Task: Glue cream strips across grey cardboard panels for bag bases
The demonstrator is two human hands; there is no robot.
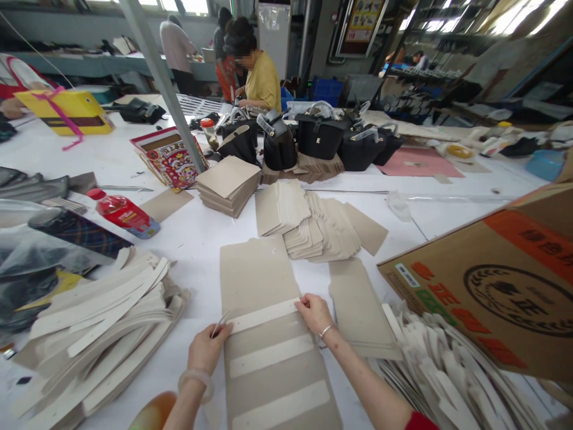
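Note:
A pale strip [264, 316] lies across beige-grey board pieces [255, 275], above two more pale strips [273, 357] set roughly parallel. At its left end, my left hand [206, 346] is closed in a pinch. A thin curved metallic thing [220, 322] shows at those fingers; its kind is unclear. My right hand [316, 313] pinches the strip's right end between thumb and finger. Beside my right forearm rest more flat board pieces [362, 310]. Loose strips are heaped to the left [111, 322] and to the right [447, 364].
Stacked boards [230, 185] and a fanned pile [313, 224] lie ahead. Behind them stand several black handbags [320, 136]. A cardboard box [492, 286] takes up the right side; a red bottle [123, 212] lies left. A person in yellow [264, 80] works across the table.

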